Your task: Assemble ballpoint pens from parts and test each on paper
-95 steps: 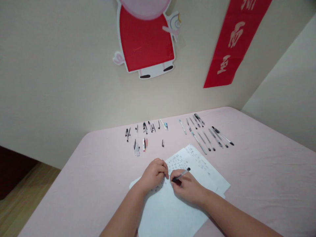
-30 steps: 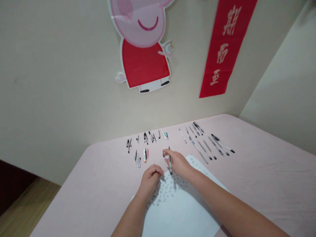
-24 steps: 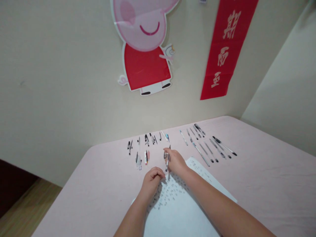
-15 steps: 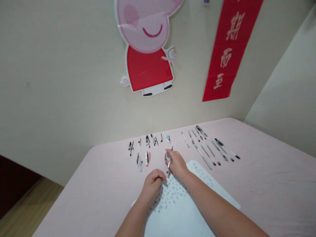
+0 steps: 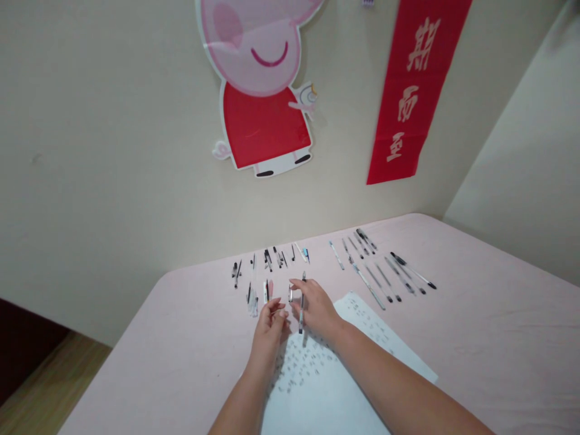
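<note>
My right hand (image 5: 313,302) holds a pen (image 5: 302,308), clear-barrelled with dark ends, upright along the fingers above the paper. At its thumb and fingertips is a small dark-and-clear piece (image 5: 290,293), too small to name, apparently pinched. Just left of it, my left hand (image 5: 270,326) has loosely bent fingers, thumb apart, and nothing visible in them. Its fingertips are near a white pen part (image 5: 266,292) and a pink piece (image 5: 270,287). Under both forearms lies a sheet of paper (image 5: 326,399) with rows of handwritten characters on its upper part.
Groups of pen parts (image 5: 235,273) and clear pieces (image 5: 252,306) lie left on the pink-covered table (image 5: 181,350). Several whole pens (image 5: 369,287) are lined up at right. Behind stands a wall with a pig cutout (image 5: 267,127) and a red banner (image 5: 419,90).
My left hand has moved forward and left, its fingers loosening. My right hand has shifted slightly left, with the pen turned more upright and the small piece lifted at its fingertips. The view has shifted slightly.
</note>
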A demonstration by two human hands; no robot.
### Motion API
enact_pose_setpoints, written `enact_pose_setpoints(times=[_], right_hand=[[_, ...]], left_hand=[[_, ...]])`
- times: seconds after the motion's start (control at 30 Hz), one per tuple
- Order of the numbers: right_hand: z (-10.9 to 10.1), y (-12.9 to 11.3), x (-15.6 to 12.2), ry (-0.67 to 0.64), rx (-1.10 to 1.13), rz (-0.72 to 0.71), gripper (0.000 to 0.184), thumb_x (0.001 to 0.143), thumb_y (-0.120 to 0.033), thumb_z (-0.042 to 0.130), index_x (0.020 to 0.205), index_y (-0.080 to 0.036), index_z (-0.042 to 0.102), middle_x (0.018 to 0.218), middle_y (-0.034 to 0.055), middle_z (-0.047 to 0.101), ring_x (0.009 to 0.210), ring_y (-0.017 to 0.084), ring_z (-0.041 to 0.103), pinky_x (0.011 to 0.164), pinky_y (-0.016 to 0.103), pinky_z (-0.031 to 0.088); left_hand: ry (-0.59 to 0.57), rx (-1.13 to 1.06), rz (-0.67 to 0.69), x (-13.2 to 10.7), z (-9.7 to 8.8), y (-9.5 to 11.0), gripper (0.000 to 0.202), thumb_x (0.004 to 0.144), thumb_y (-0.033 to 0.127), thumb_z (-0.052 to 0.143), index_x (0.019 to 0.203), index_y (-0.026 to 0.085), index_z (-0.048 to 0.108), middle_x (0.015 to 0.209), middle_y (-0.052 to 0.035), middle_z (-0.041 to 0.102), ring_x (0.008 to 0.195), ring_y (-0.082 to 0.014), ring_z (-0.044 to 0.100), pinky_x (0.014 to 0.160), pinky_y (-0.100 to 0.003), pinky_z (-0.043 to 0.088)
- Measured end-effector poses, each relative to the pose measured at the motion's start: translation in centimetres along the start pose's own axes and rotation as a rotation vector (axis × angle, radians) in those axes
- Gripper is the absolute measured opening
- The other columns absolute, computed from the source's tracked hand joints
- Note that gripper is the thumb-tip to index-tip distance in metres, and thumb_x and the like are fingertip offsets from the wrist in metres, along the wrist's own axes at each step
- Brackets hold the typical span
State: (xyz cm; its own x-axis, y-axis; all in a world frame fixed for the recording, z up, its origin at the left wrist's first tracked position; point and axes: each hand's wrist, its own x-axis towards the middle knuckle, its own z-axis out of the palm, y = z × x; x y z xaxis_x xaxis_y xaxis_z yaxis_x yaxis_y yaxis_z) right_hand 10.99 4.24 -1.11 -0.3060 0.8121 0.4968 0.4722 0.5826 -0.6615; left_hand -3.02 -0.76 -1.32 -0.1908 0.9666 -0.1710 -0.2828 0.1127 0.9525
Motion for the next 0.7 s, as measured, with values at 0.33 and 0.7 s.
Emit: enact_pose_setpoints(times=[0.33, 0.7], right_hand=[[0.2, -1.8, -0.2, -0.120, -0.097, -0.187, 0.042, 0.078, -0.013, 0.057, 0.119, -0.020, 0.051, 0.095, 0.0082, 0.058, 0.091, 0.021, 0.047, 0.078, 0.034, 0.044], [-0.2, -1.9, -0.3, -0.137, 0.007, -0.161, 0.046, 0.076, -0.017, 0.060, 0.121, -0.019, 0.050, 0.099, 0.0086, 0.058, 0.093, 0.021, 0.049, 0.081, 0.034, 0.044]], left_hand=[[-0.065, -0.191, -0.108, 0.2, -0.1, 0.1, 0.046, 0.062, 0.037, 0.077, 0.098, 0.020, 0.055, 0.068, 0.0027, 0.061, 0.055, -0.0079, 0.055, 0.055, -0.020, 0.045], [-0.111, -0.166, -0.086, 0.0, -0.2, 0.2, 0.031, 0.064, 0.034, 0.075, 0.082, 0.018, 0.057, 0.066, 0.0016, 0.062, 0.054, -0.0091, 0.057, 0.056, -0.023, 0.049]])
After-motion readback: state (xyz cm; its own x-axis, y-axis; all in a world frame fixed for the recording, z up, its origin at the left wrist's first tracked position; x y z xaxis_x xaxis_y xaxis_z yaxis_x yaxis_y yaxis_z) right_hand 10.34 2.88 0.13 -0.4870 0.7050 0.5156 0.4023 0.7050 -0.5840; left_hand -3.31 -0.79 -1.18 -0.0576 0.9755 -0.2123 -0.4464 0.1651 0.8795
